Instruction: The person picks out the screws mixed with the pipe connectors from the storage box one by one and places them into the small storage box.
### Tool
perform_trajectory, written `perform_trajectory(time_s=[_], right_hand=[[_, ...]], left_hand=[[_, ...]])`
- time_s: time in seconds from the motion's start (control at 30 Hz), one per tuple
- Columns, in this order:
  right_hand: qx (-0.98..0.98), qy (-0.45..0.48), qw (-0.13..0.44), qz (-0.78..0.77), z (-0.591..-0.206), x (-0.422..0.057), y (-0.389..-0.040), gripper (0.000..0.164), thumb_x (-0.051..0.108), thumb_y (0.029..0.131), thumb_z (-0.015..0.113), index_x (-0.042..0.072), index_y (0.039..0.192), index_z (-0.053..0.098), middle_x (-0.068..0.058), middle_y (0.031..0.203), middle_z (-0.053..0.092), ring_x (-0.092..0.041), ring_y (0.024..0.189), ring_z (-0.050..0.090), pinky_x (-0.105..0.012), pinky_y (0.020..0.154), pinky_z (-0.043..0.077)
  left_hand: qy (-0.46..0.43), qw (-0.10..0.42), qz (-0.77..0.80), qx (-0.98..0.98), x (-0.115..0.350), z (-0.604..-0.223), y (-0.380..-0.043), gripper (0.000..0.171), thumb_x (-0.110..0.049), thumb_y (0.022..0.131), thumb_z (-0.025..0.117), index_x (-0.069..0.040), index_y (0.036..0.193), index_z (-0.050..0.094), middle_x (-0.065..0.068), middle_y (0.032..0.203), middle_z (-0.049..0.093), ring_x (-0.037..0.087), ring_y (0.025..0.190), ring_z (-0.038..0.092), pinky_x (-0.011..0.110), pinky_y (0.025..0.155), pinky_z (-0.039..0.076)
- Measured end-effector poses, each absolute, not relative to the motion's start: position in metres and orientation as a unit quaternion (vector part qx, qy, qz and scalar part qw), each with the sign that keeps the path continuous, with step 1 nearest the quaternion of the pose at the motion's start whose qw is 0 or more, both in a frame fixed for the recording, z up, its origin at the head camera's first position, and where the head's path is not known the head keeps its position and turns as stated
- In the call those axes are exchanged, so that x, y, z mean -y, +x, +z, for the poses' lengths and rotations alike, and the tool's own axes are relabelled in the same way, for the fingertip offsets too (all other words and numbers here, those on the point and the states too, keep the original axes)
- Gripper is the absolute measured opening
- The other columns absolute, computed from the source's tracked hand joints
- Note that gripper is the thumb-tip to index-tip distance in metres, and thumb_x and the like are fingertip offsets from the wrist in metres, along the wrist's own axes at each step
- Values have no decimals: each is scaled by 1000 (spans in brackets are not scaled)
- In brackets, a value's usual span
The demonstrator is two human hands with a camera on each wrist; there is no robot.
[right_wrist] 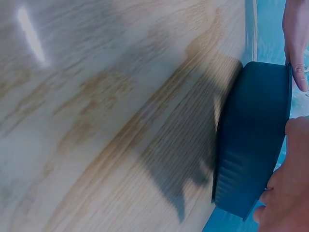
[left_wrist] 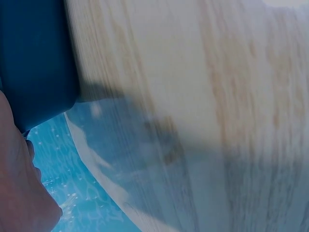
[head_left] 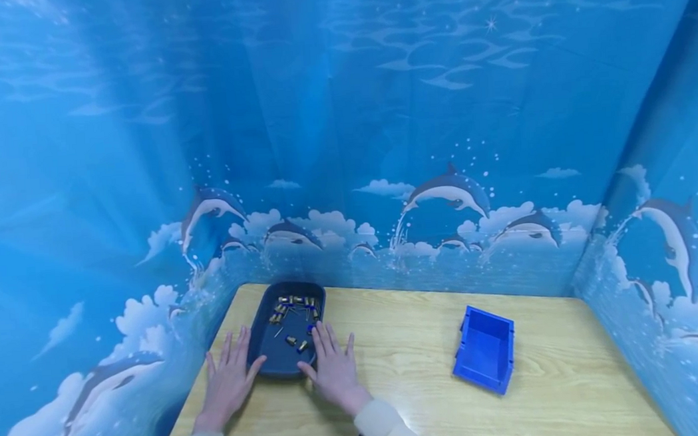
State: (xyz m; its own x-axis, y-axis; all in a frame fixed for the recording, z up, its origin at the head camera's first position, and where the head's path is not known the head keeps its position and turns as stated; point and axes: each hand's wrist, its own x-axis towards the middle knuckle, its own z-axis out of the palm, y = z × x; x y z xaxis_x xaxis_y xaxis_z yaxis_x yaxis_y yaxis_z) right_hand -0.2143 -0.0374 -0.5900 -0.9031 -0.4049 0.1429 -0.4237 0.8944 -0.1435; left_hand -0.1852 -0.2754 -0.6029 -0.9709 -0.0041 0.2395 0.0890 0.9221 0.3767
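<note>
A blue sea-patterned curtain (head_left: 330, 112), printed with leaping dolphins (head_left: 448, 195), rises behind and on both sides of a pale wood-grain bench (head_left: 404, 328). On the bench's left part rests a dark tray (head_left: 276, 361) with rounded corners. The step in hand appears to be steadying or positioning this tray; sliding it would call for even pressure from both sides, lifting it for fingers curled beneath the rim. Well apart to the right sits a smaller, bright blue box (head_left: 485, 351), slightly turned. A person's left hand (head_left: 228, 379) is released, its fingers straight and spread beside the tray, thumb at the near left corner. The right hand (head_left: 336, 371), also released, touches the right rim with extended fingers. Neither grasps anything. Smallest are brass-coloured fittings (head_left: 291, 340), some with blue parts, scattered inside the tray, mostly toward its far end.
</note>
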Motion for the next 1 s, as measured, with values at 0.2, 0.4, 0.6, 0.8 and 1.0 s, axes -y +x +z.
perform_trajectory(time_s=[0.2, 0.4, 0.6, 0.8, 1.0], right_hand=[[973, 211, 50, 84, -589, 33, -214, 77, 60, 101, 43, 10, 159, 31, -7, 166, 25, -28, 153, 25, -68, 116, 23], [972, 211, 47, 89, -589, 28, -213, 77, 60, 102, 44, 10, 159, 31, -8, 166, 26, -28, 153, 24, -68, 117, 22], [972, 210, 40, 99, -589, 24, -214, 77, 60, 102, 43, 10, 159, 29, -7, 167, 23, -27, 154, 21, -68, 117, 19], [971, 213, 34, 103, -589, 19, -213, 77, 59, 102, 43, 9, 159, 29, -8, 167, 23, -28, 154, 21, -68, 117, 19], [971, 211, 42, 100, -589, 13, -212, 76, 58, 102, 44, 9, 159, 31, -8, 167, 24, -27, 153, 23, -68, 117, 19]], left_hand=[[-26, 127, -200, 971, 272, -604, -184, 77, -51, 104, 48, -10, 162, 18, 17, 165, 25, 43, 153, 13, 76, 113, 2], [-24, 129, -189, 973, 268, -605, -184, 77, -52, 104, 48, -9, 162, 20, 18, 164, 28, 45, 151, 17, 77, 113, 4], [-20, 128, -182, 975, 263, -603, -185, 76, -53, 103, 48, -7, 160, 25, 18, 163, 29, 47, 150, 19, 77, 113, 4], [-19, 134, -179, 974, 260, -607, -186, 77, -54, 103, 48, -7, 160, 26, 18, 162, 31, 47, 149, 21, 78, 112, 6], [-20, 140, -184, 973, 255, -609, -187, 77, -53, 102, 51, -7, 159, 28, 18, 162, 32, 46, 149, 22, 79, 111, 7]])
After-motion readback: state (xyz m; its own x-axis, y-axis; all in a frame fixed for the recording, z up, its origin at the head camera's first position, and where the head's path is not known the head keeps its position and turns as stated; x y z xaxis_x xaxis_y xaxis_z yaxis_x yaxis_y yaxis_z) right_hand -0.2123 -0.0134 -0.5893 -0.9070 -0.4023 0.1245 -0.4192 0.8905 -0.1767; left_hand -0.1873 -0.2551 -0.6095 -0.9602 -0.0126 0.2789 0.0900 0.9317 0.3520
